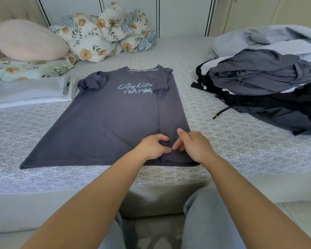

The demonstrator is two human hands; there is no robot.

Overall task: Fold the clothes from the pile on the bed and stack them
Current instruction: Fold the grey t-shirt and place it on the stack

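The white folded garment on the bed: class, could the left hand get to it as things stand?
Probably yes. The white folded garment lies uncovered on the left hand's side, with only flat grey T-shirt between.
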